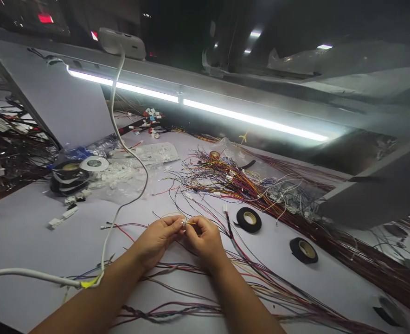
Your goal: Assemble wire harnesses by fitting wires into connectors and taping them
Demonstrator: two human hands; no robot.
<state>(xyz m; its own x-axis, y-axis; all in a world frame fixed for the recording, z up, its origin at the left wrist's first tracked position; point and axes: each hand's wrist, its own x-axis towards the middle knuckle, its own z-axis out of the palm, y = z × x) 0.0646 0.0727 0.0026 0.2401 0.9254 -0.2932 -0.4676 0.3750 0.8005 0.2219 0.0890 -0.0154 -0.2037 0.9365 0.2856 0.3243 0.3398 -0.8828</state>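
Both my hands meet over a small white connector, fingertips pinched shut.

I see my left hand (158, 237) nipping the white connector (183, 222) between thumb and forefinger. My right hand (205, 239) is close against it, pinching a thin yellow wire (191, 223) at the connector's end, just above the white table (24, 232). Loose coloured wires (240, 183) run under my wrists and pile up beyond my right hand. Just right of that hand lies a black tape roll (248, 219), with a second tape roll (304, 250) farther right. A white cable (121, 204) snakes past my left forearm.
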